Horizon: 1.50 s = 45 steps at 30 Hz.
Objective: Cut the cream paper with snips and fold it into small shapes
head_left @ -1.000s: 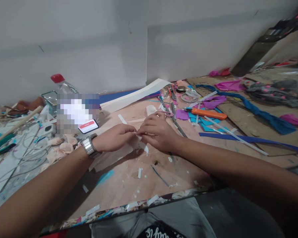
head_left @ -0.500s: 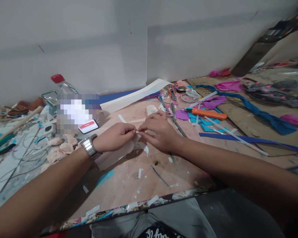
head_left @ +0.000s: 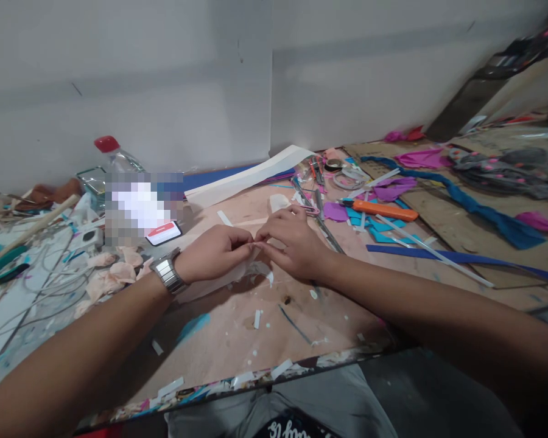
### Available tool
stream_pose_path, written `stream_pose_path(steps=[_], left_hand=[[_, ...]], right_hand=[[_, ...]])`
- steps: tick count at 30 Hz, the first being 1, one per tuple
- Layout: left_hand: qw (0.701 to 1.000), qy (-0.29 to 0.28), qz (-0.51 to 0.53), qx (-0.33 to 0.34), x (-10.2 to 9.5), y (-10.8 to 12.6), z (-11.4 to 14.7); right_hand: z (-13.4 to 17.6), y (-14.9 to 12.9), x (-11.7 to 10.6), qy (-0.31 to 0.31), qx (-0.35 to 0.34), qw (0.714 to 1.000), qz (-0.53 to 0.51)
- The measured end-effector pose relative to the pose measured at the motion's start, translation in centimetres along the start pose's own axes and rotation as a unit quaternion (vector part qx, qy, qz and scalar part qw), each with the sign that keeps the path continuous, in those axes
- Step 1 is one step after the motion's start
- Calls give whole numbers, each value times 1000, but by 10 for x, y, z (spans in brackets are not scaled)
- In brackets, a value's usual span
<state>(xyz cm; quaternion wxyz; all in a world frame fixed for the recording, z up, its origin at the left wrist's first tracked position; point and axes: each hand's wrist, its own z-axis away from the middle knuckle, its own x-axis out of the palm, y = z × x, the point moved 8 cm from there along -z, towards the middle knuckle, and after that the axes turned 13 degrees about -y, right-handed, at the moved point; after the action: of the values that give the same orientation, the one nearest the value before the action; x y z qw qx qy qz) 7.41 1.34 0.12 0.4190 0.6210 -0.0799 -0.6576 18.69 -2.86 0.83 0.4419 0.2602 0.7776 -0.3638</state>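
My left hand, a metal watch on its wrist, is closed with thumb and forefinger pinched on the edge of a thin pale paper. Most of that sheet hangs under the left hand, partly hidden by it. Fingertip to fingertip with it, my right hand is closed on the same edge, fingers curled. The exact spot they pinch is too small to make out. Below the fingers, a curled white scrap shows above the wooden board.
An orange utility knife, scissors and tape rolls lie right of the hands. Left are a lit phone, peach paper pieces and green-handled pliers. A long cream strip lies behind; a bottle stands near the wall.
The left hand has shifted very slightly to the right, and its thumb and fingertips have moved closer against the right hand's. The paper beneath sits a little differently. All else is unchanged.
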Motion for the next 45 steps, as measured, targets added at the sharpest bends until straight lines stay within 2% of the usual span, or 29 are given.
stream_pose_path(steps=[5,15,29,38,45], left_hand=[[1000,13,-14,6,-1,4,1],[996,24,-89,5,0,11,1],[996,65,-55,3,-8,3,2],[998,34,-53,-6,-3,4,1],[997,27,-68,-35,-4,-2,-1]], right_hand=[[0,-2,0,-1,-10,1000,4],[-2,-1,8,-48,0,999,18],[-1,4,4,-22,21,1000,-1],[-2,2,11,-56,11,998,-32],[-1,4,6,-28,7,999,-27]])
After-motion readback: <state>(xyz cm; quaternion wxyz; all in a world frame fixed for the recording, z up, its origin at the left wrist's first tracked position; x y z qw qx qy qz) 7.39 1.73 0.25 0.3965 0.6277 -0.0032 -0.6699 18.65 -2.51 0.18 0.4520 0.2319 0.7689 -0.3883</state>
